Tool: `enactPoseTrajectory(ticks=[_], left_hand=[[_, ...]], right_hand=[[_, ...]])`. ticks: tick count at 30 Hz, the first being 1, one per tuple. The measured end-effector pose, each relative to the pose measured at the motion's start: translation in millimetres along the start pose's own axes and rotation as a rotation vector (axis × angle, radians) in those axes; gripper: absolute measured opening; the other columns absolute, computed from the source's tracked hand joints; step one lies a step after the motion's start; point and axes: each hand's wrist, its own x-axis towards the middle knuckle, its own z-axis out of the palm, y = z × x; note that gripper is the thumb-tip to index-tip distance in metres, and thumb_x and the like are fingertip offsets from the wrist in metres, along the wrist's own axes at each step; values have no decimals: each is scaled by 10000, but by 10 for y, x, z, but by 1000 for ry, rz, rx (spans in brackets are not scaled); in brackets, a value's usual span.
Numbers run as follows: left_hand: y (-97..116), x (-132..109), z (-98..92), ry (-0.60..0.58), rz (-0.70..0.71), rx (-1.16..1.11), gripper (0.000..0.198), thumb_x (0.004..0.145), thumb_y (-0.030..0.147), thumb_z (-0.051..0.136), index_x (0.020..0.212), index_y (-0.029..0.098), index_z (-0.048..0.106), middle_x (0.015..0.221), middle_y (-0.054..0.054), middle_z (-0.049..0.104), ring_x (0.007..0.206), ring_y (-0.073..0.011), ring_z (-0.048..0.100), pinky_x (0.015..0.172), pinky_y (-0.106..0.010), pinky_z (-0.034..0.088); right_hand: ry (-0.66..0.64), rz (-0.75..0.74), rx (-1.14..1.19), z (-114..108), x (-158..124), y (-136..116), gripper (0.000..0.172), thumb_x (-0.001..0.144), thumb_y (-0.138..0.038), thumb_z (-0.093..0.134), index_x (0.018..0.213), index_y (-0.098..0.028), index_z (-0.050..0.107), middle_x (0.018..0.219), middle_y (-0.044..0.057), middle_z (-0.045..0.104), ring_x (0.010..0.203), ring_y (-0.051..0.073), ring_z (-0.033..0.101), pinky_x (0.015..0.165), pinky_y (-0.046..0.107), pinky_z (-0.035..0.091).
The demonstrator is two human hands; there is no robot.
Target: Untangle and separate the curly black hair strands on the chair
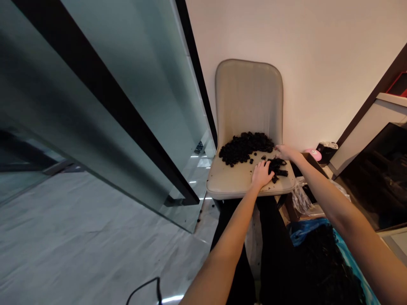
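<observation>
Left hand (262, 174) flat on beige padded chair seat (230, 180), touching loose black curly hair strips (277, 167). Right hand (284, 152) just above them, fingers extended. Larger curly black pile (244, 148) beside, against backrest.

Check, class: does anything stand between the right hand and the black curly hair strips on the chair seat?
Nothing visible does. The right hand is just beyond the strips' far edge, and only the bare beige chair seat shows between them. The black curly hair strips lie directly beside it, with the left hand on their near side.
</observation>
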Motion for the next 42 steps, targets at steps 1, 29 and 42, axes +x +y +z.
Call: enactPoseTrajectory(ticks=[1, 29, 42], left_hand=[[-9, -14, 8, 16, -21, -29, 513, 938, 383, 545, 1411, 188, 513, 1381, -152, 561, 1272, -301, 511, 1101, -421, 404], [-63, -35, -57, -8, -110, -133, 393, 898, 302, 611, 1270, 175, 598, 1226, -112, 618, 1155, -304, 534, 1020, -452, 458], [-88, -18, -11, 16, -97, -124, 322, 901, 290, 614, 1202, 176, 620, 1192, -113, 623, 1142, -296, 534, 1032, -455, 456]], right_hand=[[-21, -15, 8, -16, 51, -47, 418, 901, -335, 669, 1298, -206, 692, 1197, 120, 754, 1045, 258, 704, 919, 340, 517], [149, 63, 169, 372, 900, -853, 395, 1030, -292, 403, 1375, -187, 564, 1360, 147, 537, 1075, 242, 681, 921, 337, 530], [112, 43, 237, 547, 935, -822, 431, 995, -239, 442, 1385, -236, 626, 1415, 132, 585, 1147, 254, 681, 976, 358, 536]])
